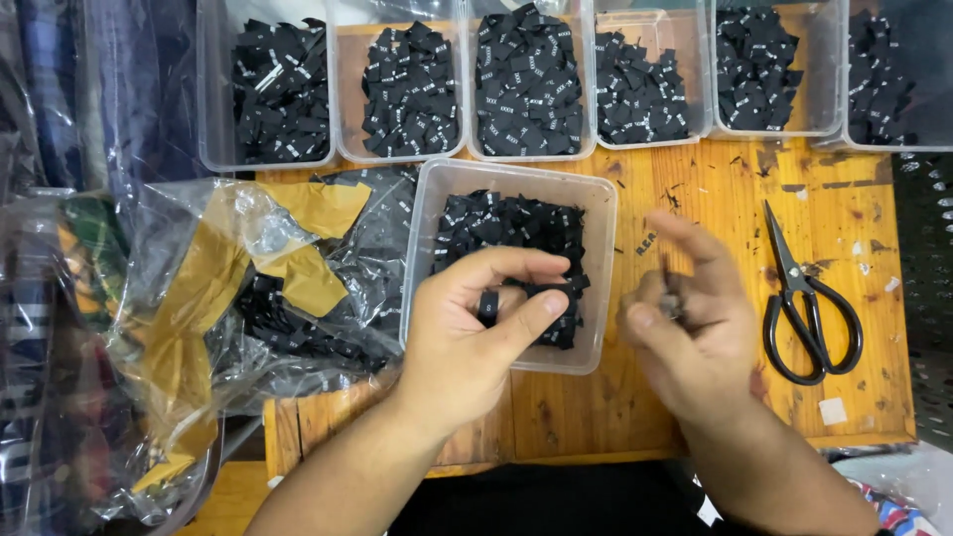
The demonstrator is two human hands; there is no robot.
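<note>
Sorting small black labels at a wooden table (695,199)

The left hand (467,337) pinches one black label (487,306) between thumb and fingers, over the near clear tub (596,288) of labels. The right hand (685,333) is blurred — fingers curled around something small and dark I cannot make out — with black scissors (809,308) lying just beside it.

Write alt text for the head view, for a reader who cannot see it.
A left hand pinches a small black fabric label over a clear plastic tub of such labels, while the blurred right hand holds something small beside it. Six similar tubs line the back of the orange wooden table; black scissors lie at right.
</note>
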